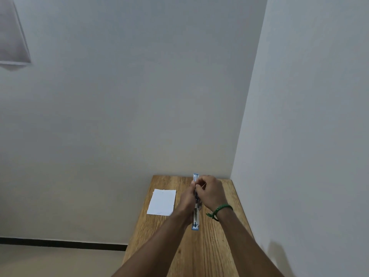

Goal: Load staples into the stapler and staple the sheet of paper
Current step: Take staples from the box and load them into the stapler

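A blue and silver stapler (195, 218) lies swung open lengthwise on the wooden table (209, 252), its far end sticking out above my fingers. My left hand (187, 198) grips its left side near the middle. My right hand (209, 191), with a green bracelet at the wrist, is closed over the stapler's far half, fingertips pinched at the magazine; I cannot make out any staples between them. A white sheet of paper (162, 202) lies flat on the table to the left of both hands.
The narrow table stands in a corner, with a wall behind it and another wall (299, 136) close on the right. Its left edge drops to the floor (50, 260). A grey panel (12, 37) hangs on the back wall at the upper left.
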